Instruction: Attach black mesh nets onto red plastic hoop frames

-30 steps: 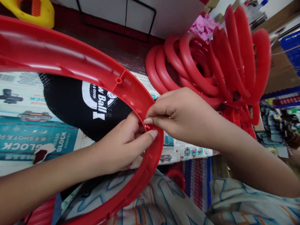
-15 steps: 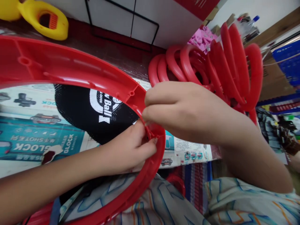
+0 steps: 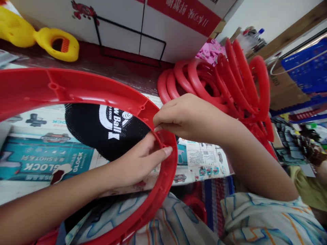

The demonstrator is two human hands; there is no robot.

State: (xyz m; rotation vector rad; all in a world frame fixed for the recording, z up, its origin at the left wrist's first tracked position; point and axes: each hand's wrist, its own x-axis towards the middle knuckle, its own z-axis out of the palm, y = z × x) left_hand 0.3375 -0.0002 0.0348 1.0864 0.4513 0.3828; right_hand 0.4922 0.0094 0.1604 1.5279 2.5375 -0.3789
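A large red plastic hoop (image 3: 84, 93) lies across my lap and the table edge, its ribbed inner side facing up. My left hand (image 3: 138, 163) reaches through the hoop and grips its right rim from inside, thumb laid on the rim. My right hand (image 3: 189, 117) comes over from the right, fingers curled and pinched on the same stretch of rim just above the left thumb. Black mesh netting (image 3: 104, 131) with white "Ball" lettering lies on the table beneath the hoop's opening. Whether the netting is caught between my fingers I cannot tell.
A stack of red hoops (image 3: 224, 85) leans at the right back. Yellow plastic toys (image 3: 38, 39) sit at the far left by a white and red carton (image 3: 153, 23). Printed toy packaging sheets (image 3: 38, 160) cover the table. Blue crates (image 3: 306, 68) stand far right.
The view has tilted up a little, showing more of the carton and toys. My right hand has lowered slightly on the rim; my left thumb has stretched back out along it.
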